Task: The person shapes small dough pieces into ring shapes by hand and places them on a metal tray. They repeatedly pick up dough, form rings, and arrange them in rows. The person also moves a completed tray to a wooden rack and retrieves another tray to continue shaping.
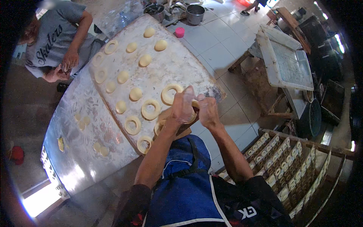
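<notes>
A pale dough ring (pixel 195 103) is between my two hands at the near right edge of a floured board (pixel 185 68). My left hand (pixel 184 106) has its fingers closed round the ring's left side. On the other side, my right hand (pixel 208 109) grips it too; both hands are slightly blurred. Part of the ring is hidden behind the fingers. Just left of my hands lie a dough ring (pixel 171 94) and another ring (pixel 151 109). Farther off on the board sit several round dough balls, one of them a smooth dough ball (pixel 135 94).
A person (pixel 62 41) in a grey shirt stands far left, hands together. The board rests on a shiny table (pixel 90 159). To the right are a white plastic crate (pixel 278 77) on a stand and trays of dough rings (pixel 280 170). A metal pot (pixel 195 17) and pink container (pixel 179 32) stand beyond.
</notes>
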Action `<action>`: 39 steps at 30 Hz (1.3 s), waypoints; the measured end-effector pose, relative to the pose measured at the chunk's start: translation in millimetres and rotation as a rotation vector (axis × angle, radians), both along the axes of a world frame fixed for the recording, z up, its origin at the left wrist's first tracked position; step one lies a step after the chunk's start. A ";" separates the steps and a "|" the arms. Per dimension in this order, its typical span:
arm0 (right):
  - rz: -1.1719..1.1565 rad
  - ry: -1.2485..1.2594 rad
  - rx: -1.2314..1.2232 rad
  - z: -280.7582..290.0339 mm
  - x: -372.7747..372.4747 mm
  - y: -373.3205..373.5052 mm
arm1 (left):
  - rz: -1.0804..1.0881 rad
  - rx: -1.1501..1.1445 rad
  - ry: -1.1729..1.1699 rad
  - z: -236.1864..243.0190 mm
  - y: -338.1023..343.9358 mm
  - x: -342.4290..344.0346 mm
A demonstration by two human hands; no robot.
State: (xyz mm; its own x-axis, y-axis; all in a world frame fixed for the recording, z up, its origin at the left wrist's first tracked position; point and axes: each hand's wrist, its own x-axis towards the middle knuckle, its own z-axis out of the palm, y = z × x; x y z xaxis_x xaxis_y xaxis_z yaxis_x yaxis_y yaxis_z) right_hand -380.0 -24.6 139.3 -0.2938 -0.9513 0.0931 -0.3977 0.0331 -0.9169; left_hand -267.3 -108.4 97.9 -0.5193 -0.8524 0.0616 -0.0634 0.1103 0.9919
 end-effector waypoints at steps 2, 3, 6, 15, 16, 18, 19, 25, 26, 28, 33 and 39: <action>-0.029 -0.229 0.053 7.4 -14.8 6.4 | -0.058 -0.153 -0.034 -2.9 -1.0 -10.2; -0.060 -0.305 0.112 10.9 -20.5 9.6 | -0.004 0.098 0.098 -1.8 -2.4 -18.8; -0.082 -0.076 -0.023 20.0 -42.2 17.1 | 0.147 0.333 0.230 11.0 -1.4 -44.2; -0.496 0.184 0.357 -15.9 -65.1 47.5 | -0.186 -0.406 -0.583 7.9 -21.2 -56.3; -0.493 0.166 0.338 -21.8 -64.7 48.6 | -0.195 -0.471 -0.480 4.6 -19.3 -52.7; -0.431 0.318 0.267 -28.4 -70.1 38.7 | -0.214 -0.493 -0.476 1.9 -18.0 -49.7; -0.369 0.343 0.228 -30.1 -66.9 31.2 | -0.175 -0.564 -0.421 2.5 -14.1 -45.5; -0.390 0.064 0.104 -2.6 -24.6 36.2 | 0.342 -0.674 -0.515 7.7 30.8 113.9; -0.337 0.076 0.070 -0.4 -13.4 36.8 | 0.463 -0.425 -0.428 3.1 36.2 167.7; -0.318 0.067 0.034 4.6 7.7 35.3 | 0.901 -0.327 -0.795 -7.6 42.1 271.9; 0.003 0.063 0.058 8.7 103.2 3.0 | 0.953 0.081 -1.403 -23.8 74.6 420.7; 0.613 -0.091 0.007 -17.0 292.8 -42.6 | 0.810 0.261 -0.193 -10.9 69.4 407.4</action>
